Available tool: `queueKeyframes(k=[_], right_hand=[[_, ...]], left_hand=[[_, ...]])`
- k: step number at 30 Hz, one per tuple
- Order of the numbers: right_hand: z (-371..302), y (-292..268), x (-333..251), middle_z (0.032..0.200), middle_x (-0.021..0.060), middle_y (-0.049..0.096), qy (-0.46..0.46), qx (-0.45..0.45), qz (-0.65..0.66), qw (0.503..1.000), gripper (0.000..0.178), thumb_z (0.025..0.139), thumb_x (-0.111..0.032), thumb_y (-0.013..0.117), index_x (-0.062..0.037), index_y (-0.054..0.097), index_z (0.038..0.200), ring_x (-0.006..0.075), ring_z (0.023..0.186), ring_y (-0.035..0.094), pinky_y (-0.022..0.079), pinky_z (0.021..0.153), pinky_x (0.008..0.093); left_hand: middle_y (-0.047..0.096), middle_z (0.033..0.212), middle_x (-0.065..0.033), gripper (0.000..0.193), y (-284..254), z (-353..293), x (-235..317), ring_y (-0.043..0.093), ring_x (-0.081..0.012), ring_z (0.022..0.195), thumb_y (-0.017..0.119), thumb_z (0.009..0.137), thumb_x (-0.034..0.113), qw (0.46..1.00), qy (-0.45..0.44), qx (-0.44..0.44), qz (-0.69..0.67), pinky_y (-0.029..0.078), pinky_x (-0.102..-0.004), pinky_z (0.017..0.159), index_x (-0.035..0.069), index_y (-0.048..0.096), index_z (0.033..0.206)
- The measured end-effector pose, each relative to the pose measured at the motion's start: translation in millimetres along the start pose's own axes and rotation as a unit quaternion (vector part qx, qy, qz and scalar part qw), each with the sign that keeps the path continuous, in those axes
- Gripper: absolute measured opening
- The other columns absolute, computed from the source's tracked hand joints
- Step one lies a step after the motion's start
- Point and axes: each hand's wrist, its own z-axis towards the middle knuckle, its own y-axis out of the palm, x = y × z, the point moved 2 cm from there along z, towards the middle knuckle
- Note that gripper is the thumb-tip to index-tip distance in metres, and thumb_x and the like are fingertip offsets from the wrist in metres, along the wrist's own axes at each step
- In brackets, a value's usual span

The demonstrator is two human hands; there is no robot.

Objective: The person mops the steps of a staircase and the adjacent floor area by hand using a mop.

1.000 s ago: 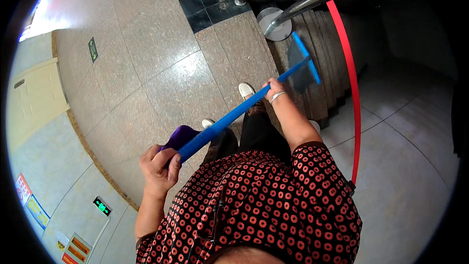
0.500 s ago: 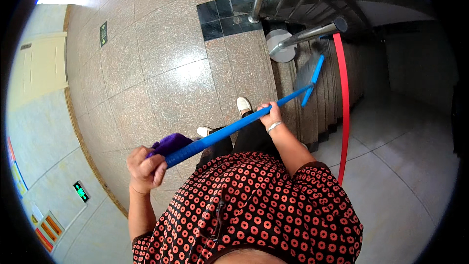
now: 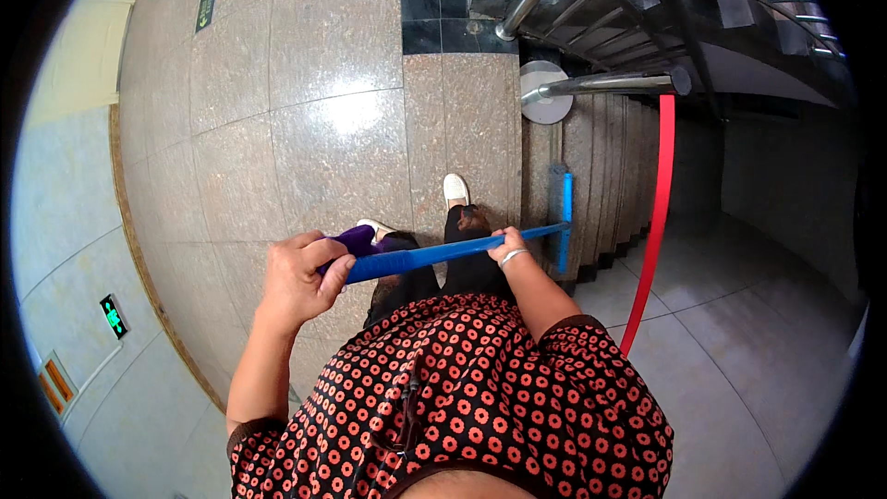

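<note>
Head camera view, looking down past a black shirt (image 3: 480, 388) printed with coral rings: a person grips a long-handled blue floor tool (image 3: 434, 255) with both bare hands. It slants across the front of the body, rising slightly toward the right; whether it is a broom or a mop, I cannot tell.

The left hand (image 3: 308, 279) is at the handle's near end, left of the body. Its forearm comes up from the lower left, the back of the hand faces up, and the fingers are curled and clamped on the handle, with the thumb on the near side. A purple cloth (image 3: 360, 239) is bunched just beyond these fingers, against the handle.

The right hand (image 3: 507, 245) is farther along the handle, its forearm reaching forward and leftward from the sleeve. Its fingers are closed around the handle, and a silver bracelet (image 3: 512, 258) circles the wrist.

Past the right hand, the tool's blue bar-shaped head (image 3: 566, 199) lies crosswise over the upper steps of a staircase (image 3: 605, 166); I cannot tell whether it touches them. Beyond, a metal handrail (image 3: 610, 83) ends with a red strap (image 3: 658, 212) hanging from it. White shoes (image 3: 455, 188) stand on speckled tiles (image 3: 231, 166) left of the stairs.
</note>
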Motion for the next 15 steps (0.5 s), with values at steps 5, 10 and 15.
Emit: queueKeyframes(k=[5, 10, 15], right_hand=[[-34, 28, -59, 0.052, 0.003, 0.036, -0.056, 0.055, -0.046, 0.996, 0.014, 0.074, -0.006, 0.045, -0.0116, 0.034, 0.068, 0.015, 0.042, 0.042, 0.04, 0.041, 0.0263], [19, 69, -117, 0.048, 0.0027, 0.038, -0.065, 0.021, -0.128, 0.989, 0.014, 0.077, -0.015, 0.041, -0.0111, 0.033, 0.067, 0.0176, 0.041, 0.04, 0.037, 0.044, 0.033], [22, 145, -145, 0.049, 0.0024, 0.037, -0.108, -0.113, -0.188, 0.97, 0.016, 0.076, -0.014, 0.043, -0.0084, 0.034, 0.064, 0.0161, 0.042, 0.038, 0.034, 0.042, 0.0298]], left_hand=[[0.048, 0.053, -0.0081, 0.012, 52, 14, 3, 0.05, -0.0249, 0.046, 0.061, 0.064, 0.018, 1.0, 0.007, -0.027, 0.0, 0.041, -0.0342, 0.043, 0.008, 0.055, 0.061], [0.046, 0.056, -0.0054, 0.014, 107, 43, 14, 0.047, -0.0204, 0.047, 0.063, 0.06, 0.019, 0.997, 0.068, -0.031, 0.027, 0.039, -0.0307, 0.042, 0.009, 0.054, 0.063], [0.046, 0.063, -0.0053, 0.016, 146, 50, -1, 0.045, -0.019, 0.049, 0.064, 0.058, 0.02, 0.988, 0.148, 0.018, 0.033, 0.036, -0.0293, 0.043, 0.011, 0.053, 0.066]])
